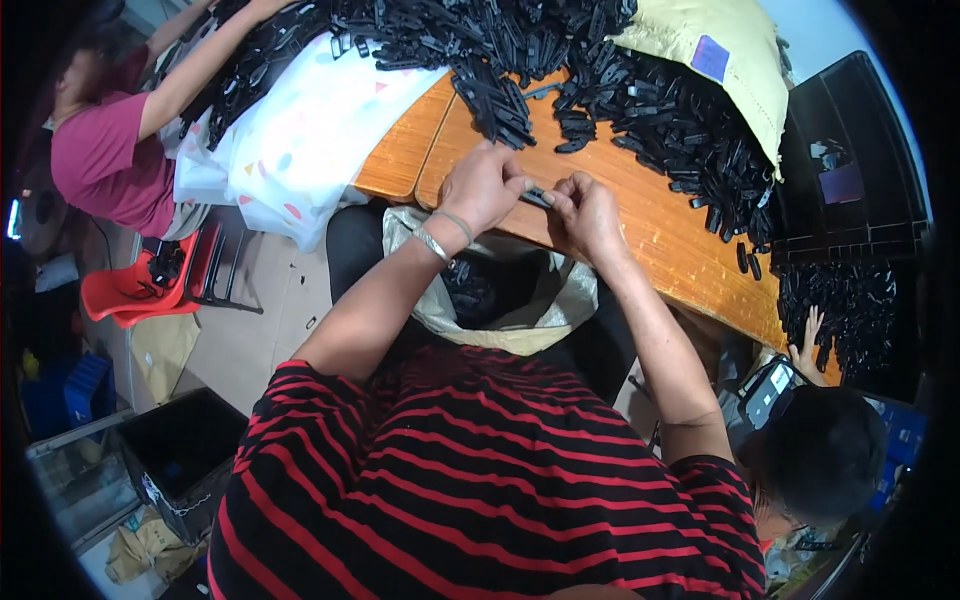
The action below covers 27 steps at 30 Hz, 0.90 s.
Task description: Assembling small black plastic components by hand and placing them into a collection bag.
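Over the front edge of the wooden table (590,170), I hold a small, narrow black plastic part (538,197) between both hands. My left hand (482,185), with bands on its wrist, pinches one end. At the other end, the fingers of my right hand (592,214) are closed on the part. Just beyond my left hand lies a heap of similar black plastic parts (495,105). Below my hands, a pale woven sack (540,338) gapes at my lap with dark pieces inside.
A yellowish sack (690,50) spills black parts along the table's far right. White sheeting (300,130) hangs at the left, beside a person in a maroon shirt (110,160) and a red chair (135,290). At the right, another person's hand (808,340) touches more parts.
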Each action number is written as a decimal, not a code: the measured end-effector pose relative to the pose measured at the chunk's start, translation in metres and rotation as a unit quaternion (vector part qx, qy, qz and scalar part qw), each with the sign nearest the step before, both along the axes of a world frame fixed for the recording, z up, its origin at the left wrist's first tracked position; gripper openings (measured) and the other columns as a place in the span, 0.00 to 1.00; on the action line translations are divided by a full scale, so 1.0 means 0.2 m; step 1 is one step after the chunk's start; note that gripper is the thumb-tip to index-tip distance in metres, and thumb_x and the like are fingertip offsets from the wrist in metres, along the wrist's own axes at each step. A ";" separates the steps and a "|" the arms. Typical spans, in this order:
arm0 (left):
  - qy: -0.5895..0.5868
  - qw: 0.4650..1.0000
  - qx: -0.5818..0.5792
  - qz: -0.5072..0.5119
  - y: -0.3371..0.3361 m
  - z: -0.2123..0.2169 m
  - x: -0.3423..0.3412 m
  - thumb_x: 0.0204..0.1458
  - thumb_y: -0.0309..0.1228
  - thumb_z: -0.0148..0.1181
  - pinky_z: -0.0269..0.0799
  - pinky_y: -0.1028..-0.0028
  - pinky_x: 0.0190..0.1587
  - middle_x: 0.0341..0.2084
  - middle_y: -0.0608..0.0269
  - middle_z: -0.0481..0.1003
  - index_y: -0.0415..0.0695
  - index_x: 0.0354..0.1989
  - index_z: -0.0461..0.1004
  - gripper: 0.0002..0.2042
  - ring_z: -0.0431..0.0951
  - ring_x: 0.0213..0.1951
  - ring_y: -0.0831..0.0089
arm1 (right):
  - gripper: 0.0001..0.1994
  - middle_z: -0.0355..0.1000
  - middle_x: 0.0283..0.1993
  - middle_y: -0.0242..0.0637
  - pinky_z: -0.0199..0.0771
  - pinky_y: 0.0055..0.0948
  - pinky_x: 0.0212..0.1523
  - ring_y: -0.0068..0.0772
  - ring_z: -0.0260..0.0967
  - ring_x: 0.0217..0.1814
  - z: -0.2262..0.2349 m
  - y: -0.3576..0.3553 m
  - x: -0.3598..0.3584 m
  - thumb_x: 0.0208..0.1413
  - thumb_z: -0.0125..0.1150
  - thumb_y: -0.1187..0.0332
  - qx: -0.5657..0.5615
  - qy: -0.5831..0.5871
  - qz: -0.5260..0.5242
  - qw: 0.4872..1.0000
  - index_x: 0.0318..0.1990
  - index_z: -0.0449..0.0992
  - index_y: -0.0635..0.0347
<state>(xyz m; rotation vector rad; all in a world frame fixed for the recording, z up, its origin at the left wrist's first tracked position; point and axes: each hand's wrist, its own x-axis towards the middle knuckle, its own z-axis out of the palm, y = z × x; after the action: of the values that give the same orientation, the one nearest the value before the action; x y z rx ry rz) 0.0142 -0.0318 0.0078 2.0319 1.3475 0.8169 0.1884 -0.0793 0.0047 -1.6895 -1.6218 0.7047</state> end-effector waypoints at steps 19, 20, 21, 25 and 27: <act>0.048 0.989 0.025 0.137 0.18 0.05 -0.11 0.45 0.37 0.65 0.72 0.66 0.35 0.26 0.57 0.77 0.40 0.36 0.72 0.15 0.78 0.30 0.61 | 0.06 0.69 0.38 0.48 0.73 0.41 0.36 0.50 0.72 0.35 0.16 0.28 0.07 0.49 0.56 0.73 0.097 -0.404 0.140 0.899 0.36 0.74 0.58; 0.037 0.990 0.028 0.134 0.19 0.04 -0.12 0.45 0.35 0.65 0.72 0.66 0.34 0.24 0.56 0.77 0.40 0.34 0.72 0.14 0.78 0.30 0.61 | 0.07 0.69 0.39 0.48 0.73 0.41 0.36 0.51 0.72 0.35 0.16 0.29 0.07 0.49 0.55 0.74 0.088 -0.413 0.144 0.895 0.36 0.74 0.58; 0.027 0.991 0.030 0.131 0.20 0.02 -0.12 0.45 0.34 0.64 0.72 0.66 0.33 0.23 0.56 0.77 0.40 0.33 0.72 0.12 0.78 0.29 0.60 | 0.07 0.69 0.39 0.48 0.73 0.41 0.36 0.51 0.72 0.35 0.15 0.29 0.07 0.49 0.55 0.74 0.088 -0.413 0.146 0.895 0.36 0.74 0.58; 0.015 0.988 0.071 0.139 0.20 -0.04 -0.17 0.45 0.31 0.62 0.73 0.66 0.32 0.22 0.54 0.77 0.39 0.30 0.74 0.09 0.78 0.27 0.60 | 0.03 0.71 0.30 0.40 0.72 0.29 0.25 0.34 0.72 0.24 0.13 0.21 0.02 0.54 0.54 0.77 0.112 -0.042 0.074 0.990 0.36 0.72 0.62; -0.020 0.991 0.051 0.126 0.18 -0.02 -0.18 0.45 0.29 0.61 0.73 0.69 0.31 0.21 0.53 0.77 0.39 0.29 0.76 0.06 0.79 0.26 0.61 | 0.02 0.69 0.23 0.29 0.65 0.17 0.18 0.16 0.67 0.19 0.08 0.14 -0.02 0.59 0.54 0.74 -0.041 0.220 0.019 0.974 0.35 0.71 0.64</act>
<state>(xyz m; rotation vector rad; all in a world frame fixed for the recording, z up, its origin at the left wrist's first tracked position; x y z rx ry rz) -0.0208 0.0032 0.0031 1.9337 1.5895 1.0502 0.1846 -0.0504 0.0213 -1.4304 -1.3260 1.0907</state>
